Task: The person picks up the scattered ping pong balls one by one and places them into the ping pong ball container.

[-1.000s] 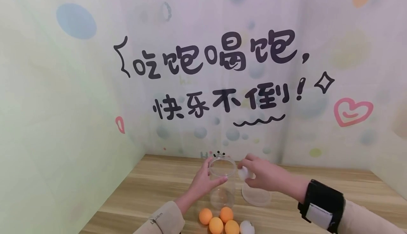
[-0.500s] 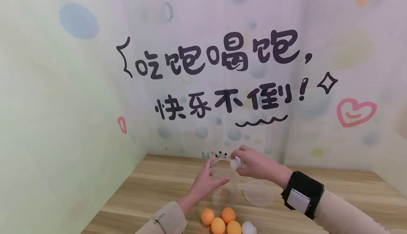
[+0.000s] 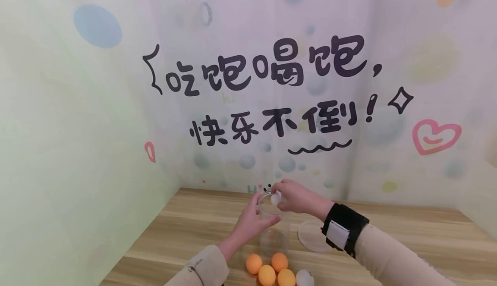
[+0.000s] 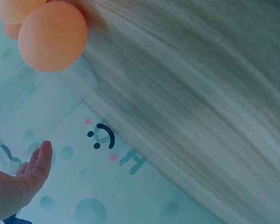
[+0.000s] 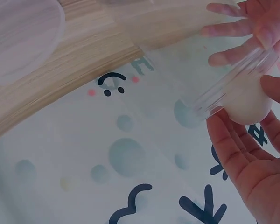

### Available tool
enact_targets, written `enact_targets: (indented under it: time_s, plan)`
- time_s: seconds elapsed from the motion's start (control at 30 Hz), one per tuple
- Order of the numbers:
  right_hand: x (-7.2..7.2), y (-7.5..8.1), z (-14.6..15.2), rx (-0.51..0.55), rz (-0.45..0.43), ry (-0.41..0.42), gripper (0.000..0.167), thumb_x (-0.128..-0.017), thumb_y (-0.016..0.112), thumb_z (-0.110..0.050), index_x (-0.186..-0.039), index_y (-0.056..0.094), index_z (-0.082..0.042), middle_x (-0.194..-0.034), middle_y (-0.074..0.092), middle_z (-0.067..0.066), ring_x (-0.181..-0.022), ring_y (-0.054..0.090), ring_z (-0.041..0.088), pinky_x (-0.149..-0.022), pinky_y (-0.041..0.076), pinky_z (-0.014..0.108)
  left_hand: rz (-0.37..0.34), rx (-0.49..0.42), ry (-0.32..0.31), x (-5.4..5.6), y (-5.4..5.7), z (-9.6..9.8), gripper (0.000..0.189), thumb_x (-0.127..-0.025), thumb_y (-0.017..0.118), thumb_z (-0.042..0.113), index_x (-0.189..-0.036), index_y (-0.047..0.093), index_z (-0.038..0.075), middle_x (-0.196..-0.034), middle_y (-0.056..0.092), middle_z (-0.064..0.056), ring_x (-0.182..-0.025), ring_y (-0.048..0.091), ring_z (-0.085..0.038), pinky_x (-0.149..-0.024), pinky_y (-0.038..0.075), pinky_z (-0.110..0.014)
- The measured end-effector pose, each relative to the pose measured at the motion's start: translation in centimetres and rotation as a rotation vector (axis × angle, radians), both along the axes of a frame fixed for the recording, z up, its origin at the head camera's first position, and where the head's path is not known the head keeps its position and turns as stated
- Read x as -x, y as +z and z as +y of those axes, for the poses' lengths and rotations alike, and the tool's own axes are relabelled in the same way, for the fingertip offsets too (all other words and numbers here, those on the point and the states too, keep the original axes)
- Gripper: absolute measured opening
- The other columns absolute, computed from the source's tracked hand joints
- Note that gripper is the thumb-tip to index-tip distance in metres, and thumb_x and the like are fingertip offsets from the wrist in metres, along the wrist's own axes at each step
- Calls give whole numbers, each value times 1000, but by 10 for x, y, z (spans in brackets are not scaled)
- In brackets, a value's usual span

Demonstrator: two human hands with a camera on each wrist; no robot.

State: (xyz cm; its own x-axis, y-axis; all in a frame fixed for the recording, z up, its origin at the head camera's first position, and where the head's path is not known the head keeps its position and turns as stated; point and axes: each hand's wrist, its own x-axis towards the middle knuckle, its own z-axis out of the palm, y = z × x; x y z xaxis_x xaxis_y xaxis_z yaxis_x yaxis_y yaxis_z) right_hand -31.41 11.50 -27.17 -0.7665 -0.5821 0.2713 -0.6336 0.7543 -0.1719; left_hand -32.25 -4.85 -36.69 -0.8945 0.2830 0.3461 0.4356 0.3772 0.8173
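Observation:
A clear plastic jar [image 3: 276, 238] stands upright on the wooden table, uncovered. Round its upper part, just below the rim, my left hand [image 3: 252, 219] grips it with fingers and thumb spread. My right hand [image 3: 300, 196] pinches a white ping-pong ball [image 3: 277, 198] over the jar's mouth. In the right wrist view that ball [image 5: 247, 100] sits right at the jar's ridged rim [image 5: 224, 86], between thumb and fingers. Several orange ping-pong balls [image 3: 266, 275] and one more white ball [image 3: 304, 278] lie in front of the jar.
A round clear lid [image 3: 310, 237] lies on the table right of the jar, partly behind my right wrist. The table [image 3: 186, 225] meets a printed cloth backdrop [image 3: 240, 27] close behind the jar. Another cloth wall [image 3: 77, 126] rises on the left.
My right hand has moved left with the white ball, from beside the jar to over its mouth. My left hand keeps its hold on the jar.

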Motion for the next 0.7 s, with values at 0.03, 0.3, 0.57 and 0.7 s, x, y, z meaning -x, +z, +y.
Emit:
enact_targets:
  time_s: [0.03,0.3,0.57,0.7]
  plan:
    - [1,0,-1,-9,10,3,22,-74,69,-2,-96,62,-2,-85,59,7,-72,49,17,-65,46,27,2,0,-1,0,0,0,89,-75,71,47,-142,27,9,-137,40,-22,-113,48,-43,-88,45,-51]
    - [10,-1,-12,-43,23,36,20,-72,68,2,-92,65,-2,-79,60,5,-68,48,16,-62,43,25,-2,-14,0,0,0,-1,86,-76,71,43,-142,27,8,-139,39,-18,-110,50,-37,-87,46,-48]
    - [13,-2,-20,-34,-96,-3,23,-72,68,4,-94,67,-2,-86,65,7,-72,52,17,-67,46,29,13,-36,-18,1,0,2,78,-78,72,35,-140,31,11,-146,33,-7,-120,45,-29,-95,41,-46]
    - [11,-1,-21,-17,-125,-3,24,-73,68,3,-96,66,-1,-89,65,8,-79,56,20,-73,48,33,25,-22,-12,0,1,1,81,-77,71,39,-141,30,9,-149,27,-5,-122,43,-30,-95,42,-45]
